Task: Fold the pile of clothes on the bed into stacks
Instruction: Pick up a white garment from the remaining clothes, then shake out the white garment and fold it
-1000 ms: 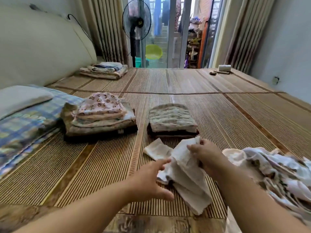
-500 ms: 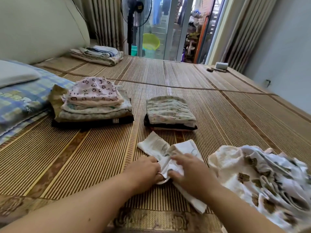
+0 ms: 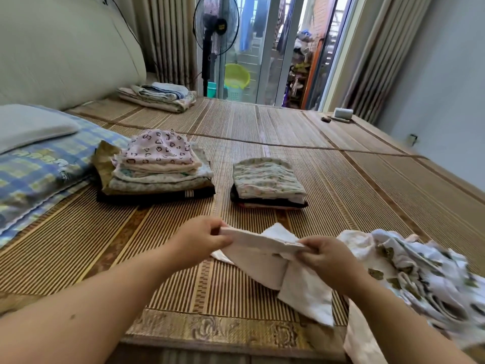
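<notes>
Left hand (image 3: 200, 239) & right hand (image 3: 324, 256) pinching opposite ends of soft white cloth (image 3: 265, 258), top edge taut, rest draping onto ribbed woven mat (image 3: 78, 232). Crumpled printed pile (image 3: 420, 274) at 3 o'clock, possibly touching cloth. Flat folded stacks (image 3: 154, 169), (image 3: 267, 182) at 11 & 12 o'clock.

printed pile (image 3: 420, 279) blurred, cut off.

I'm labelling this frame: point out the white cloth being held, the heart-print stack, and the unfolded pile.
white cloth (image 3: 265, 254), head view, flat front panel.
heart-print stack (image 3: 157, 151), head view, top garment.
unfolded pile (image 3: 420, 269), head view, crumpled middle.
</notes>
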### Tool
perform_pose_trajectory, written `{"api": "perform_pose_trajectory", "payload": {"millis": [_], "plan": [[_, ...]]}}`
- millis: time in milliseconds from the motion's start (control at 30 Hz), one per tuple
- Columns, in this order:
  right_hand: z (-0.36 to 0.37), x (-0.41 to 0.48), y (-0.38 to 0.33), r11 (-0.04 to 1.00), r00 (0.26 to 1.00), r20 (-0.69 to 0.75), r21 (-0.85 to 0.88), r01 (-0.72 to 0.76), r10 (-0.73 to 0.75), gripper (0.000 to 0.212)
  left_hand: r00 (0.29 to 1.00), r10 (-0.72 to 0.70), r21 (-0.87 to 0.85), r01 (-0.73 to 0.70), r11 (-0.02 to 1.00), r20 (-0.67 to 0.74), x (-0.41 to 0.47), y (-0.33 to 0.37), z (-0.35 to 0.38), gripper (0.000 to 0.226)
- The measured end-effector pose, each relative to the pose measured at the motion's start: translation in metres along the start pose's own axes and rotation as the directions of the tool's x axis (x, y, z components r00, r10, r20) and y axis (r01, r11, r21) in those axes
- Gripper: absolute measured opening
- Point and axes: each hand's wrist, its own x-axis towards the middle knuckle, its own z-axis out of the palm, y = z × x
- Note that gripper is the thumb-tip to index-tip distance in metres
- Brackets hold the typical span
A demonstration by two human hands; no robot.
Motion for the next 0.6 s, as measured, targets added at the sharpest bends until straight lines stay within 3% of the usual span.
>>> {"api": "perform_pose_trajectory", "payload": {"millis": [100, 200, 433, 600], "plan": [[-0.036, -0.012, -0.033, 0.948, 0.992, -0.124, 0.317, 0.025, 0.015, 0.020, 0.986, 0.049, -0.253, -0.089, 0.963, -0.159, -0.013, 0.026, -0.027, 0.024], [-0.077, -0.012, -0.076, 0.929, 0.974, -0.223, 0.356, 0.106, -0.026, 0.010, 0.965, 0.032, -0.457, -0.153, 0.876, -0.261, -0.018, 0.055, -0.057, 0.028], [-0.183, 0.021, -0.182, 0.955, 0.908, -0.360, 0.115, 0.272, -0.215, 0.019, 0.864, 0.134, -0.311, -0.314, 0.897, -0.485, 0.008, 0.148, -0.167, 0.010], [-0.231, 0.032, -0.249, 0.934, 0.794, -0.551, 0.071, 0.350, -0.255, 0.016, 0.809, 0.100, -0.256, -0.297, 0.920, -0.580, 0.015, 0.212, -0.235, 0.012]]}}
